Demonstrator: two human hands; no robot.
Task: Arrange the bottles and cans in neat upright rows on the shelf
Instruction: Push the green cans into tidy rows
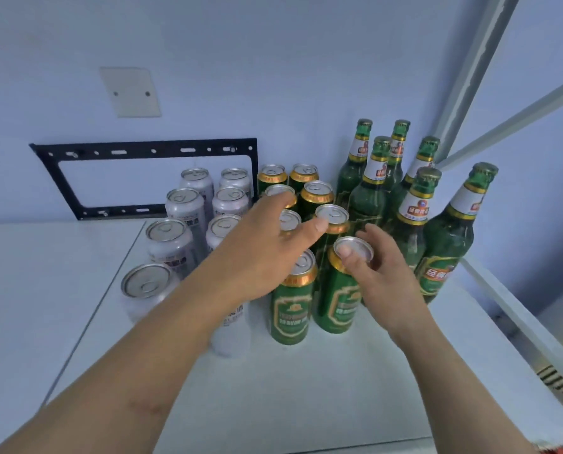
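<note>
Bottles (368, 198) and cans (291, 299) stood upright in near-complete rows on the shelf (306, 388), right hand (381, 276) fingers pinching the front green can (339, 290), left hand (267, 247) fingers spread.

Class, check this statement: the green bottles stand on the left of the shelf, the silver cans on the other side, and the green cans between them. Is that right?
Not quite. The head view shows the green bottles on the right of the shelf, not the left. The silver cans stand on the other side, and the green cans between them.
</note>
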